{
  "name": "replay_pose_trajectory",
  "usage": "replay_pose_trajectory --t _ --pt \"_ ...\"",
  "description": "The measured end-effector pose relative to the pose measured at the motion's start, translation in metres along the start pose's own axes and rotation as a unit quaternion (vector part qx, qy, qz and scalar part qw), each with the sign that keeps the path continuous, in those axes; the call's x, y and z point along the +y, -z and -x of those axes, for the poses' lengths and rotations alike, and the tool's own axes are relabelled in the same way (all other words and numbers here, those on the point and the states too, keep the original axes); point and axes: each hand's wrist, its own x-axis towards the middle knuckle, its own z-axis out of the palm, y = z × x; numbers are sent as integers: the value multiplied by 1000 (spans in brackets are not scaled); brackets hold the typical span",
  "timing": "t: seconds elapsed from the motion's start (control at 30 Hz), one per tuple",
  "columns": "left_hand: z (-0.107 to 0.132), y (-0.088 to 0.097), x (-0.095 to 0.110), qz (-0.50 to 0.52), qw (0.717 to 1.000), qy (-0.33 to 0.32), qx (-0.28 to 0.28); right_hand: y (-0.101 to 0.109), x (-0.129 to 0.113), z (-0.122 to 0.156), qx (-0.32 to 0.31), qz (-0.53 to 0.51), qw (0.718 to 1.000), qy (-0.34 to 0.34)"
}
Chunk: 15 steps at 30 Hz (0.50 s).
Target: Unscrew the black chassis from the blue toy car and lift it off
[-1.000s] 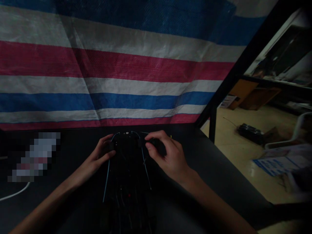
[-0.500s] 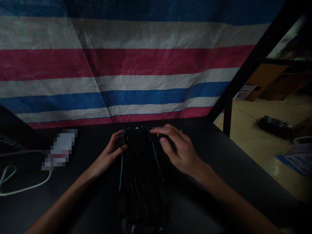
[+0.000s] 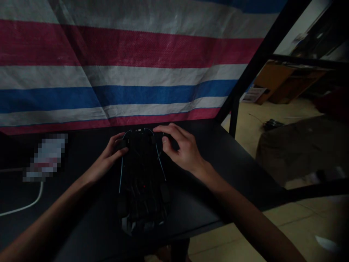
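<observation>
The scene is dim and underexposed; the black table (image 3: 81, 153) swallows nearly all detail, and the dark car frame (image 3: 143, 174) lying on it shows only as thin pale blue wires and a tiny red glint. Light comes from the right, where the tan floor (image 3: 245, 134) beyond the table's right edge is the brightest area; the striped tarp (image 3: 122, 72) behind the far edge is evenly but weakly lit, its weave grainy with noise. The left hand (image 3: 109, 156) and right hand (image 3: 180, 151) read as muted, soft-edged shapes; a pixelated patch (image 3: 45, 156) sits near the left edge; the straight black post (image 3: 259, 62) leans from lens distortion; corners darken.
</observation>
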Motion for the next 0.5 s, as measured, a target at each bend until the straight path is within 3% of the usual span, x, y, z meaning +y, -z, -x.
replay_pose_trajectory --t 0.17,0.3,0.5 --pt "1 0 -1 7 1000 0 -14 2 -1 5 34 64 997 -19" --pt "-1 0 -3 12 1000 -11 -23 1 -1 10 34 41 997 -56" --pt "2 -3 3 -8 1000 -4 -30 2 3 6 15 19 1000 11"
